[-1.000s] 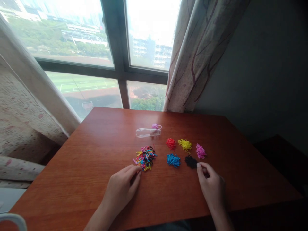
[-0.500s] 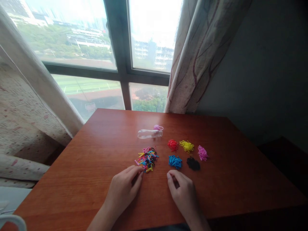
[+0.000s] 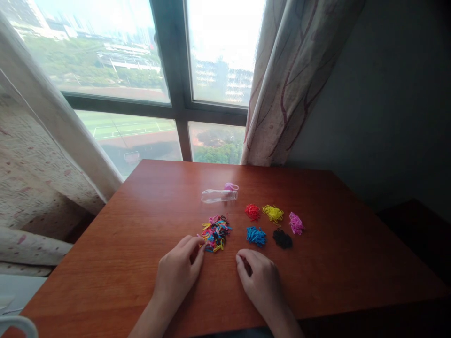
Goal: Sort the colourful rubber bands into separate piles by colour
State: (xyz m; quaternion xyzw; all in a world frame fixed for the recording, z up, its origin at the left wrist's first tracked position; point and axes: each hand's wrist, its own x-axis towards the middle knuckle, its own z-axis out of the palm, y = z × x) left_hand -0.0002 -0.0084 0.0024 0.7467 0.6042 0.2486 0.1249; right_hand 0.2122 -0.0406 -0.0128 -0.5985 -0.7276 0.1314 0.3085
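A mixed heap of small rubber bands [image 3: 216, 232] in several colours lies near the middle of the table. At its near left edge are the fingertips of my left hand [image 3: 179, 267], thumb and forefinger drawn together; what they pinch, if anything, is too small to make out. My right hand [image 3: 259, 274] rests to the right, below the blue rubber bands [image 3: 256, 236], its thumb and forefinger pressed together. Whether a band is between them is hidden. Beside the blue pile sit black rubber bands [image 3: 282, 238]; red bands [image 3: 252, 212], yellow bands [image 3: 272, 213] and pink bands [image 3: 296, 223] form separate piles.
Behind the heap lies a clear plastic bottle [image 3: 218, 196] on its side, with a pink cap with a loop [image 3: 230, 187] next to it. The brown wooden table [image 3: 116, 253] reaches to the window. A white curved object [image 3: 19, 324] shows at the lower left.
My right hand has shifted left, closer to the mixed heap. My left hand has moved slightly left and away from me along the heap's edge. The piles look the same.
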